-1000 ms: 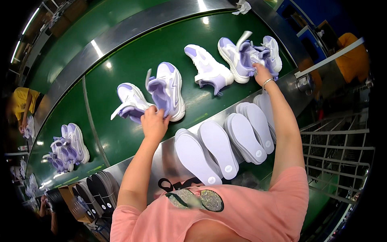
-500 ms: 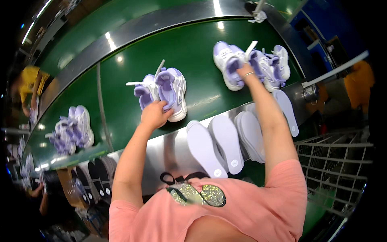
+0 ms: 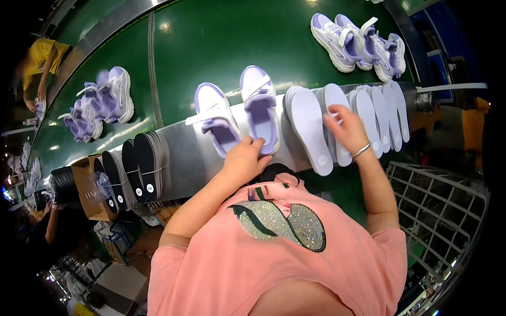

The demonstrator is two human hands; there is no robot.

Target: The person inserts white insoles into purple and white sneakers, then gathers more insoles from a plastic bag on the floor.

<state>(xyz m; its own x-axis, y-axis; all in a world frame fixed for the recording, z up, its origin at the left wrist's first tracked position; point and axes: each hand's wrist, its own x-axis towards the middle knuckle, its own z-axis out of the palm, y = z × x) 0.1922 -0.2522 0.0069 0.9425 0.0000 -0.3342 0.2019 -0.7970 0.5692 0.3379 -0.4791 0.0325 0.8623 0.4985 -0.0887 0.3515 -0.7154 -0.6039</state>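
A white and lilac left sneaker (image 3: 216, 116) and its right mate (image 3: 261, 110) stand toes away on the metal ledge in front of me, straps loose. My left hand (image 3: 245, 158) grips them at the heels, its fingers over the back collars. Over stacks of pale lilac insoles hovers my right hand (image 3: 348, 131), fingers bent and apart, with nothing visible in them. The nearest stacks are a large insole stack (image 3: 308, 129) on its left and another (image 3: 337, 100) just beneath its fingers. Whether it touches the insoles I cannot tell.
More sneakers stand on the green belt (image 3: 211, 47), one group (image 3: 342, 45) at far right, another (image 3: 105, 100) at left. Dark insole bundles (image 3: 142, 163) and a cardboard box (image 3: 87, 181) line the left ledge. A wire rack (image 3: 432, 210) stands at right. A person in yellow (image 3: 42, 63) works far left.
My left hand has brought its sneakers from the belt onto the ledge toward me. My right hand has let go of the sneakers at right and come back over the insoles.
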